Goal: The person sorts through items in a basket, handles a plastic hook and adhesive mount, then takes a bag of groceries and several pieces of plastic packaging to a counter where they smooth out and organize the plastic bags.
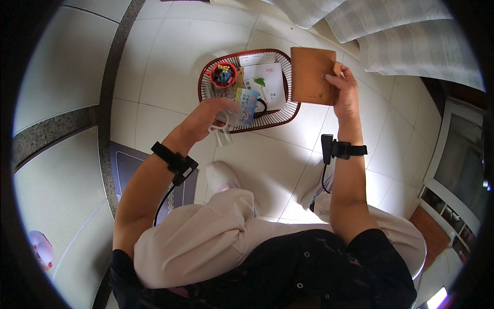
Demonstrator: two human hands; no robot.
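Before me on the floor stands an oval basket (295, 112) with a dark red rim and white slatted walls. My right hand (345, 90) holds a tan leather-like notebook or folder (310, 75) with a snap, by its right edge, just right of the basket. Over the basket's front left edge is my left hand (208, 116), blurred, with a clear plastic item with a white ring (220, 126) at its fingers. A blue and yellow printed packet (247, 104) lies by those fingertips. Inside the basket are a red cup (224, 75) of small colourful pieces, printed white papers (270, 83) and a black cable loop (263, 108).
Pale floor tiles (285, 143) surround the basket. Cabinet doors (61, 65) with dark stone edging stand at the left, above a grey-blue mat (181, 201). Striped curtains (409, 46) hang at the upper right. A framed glass panel (459, 150) is at the right. My shoes (222, 175) are below the basket.
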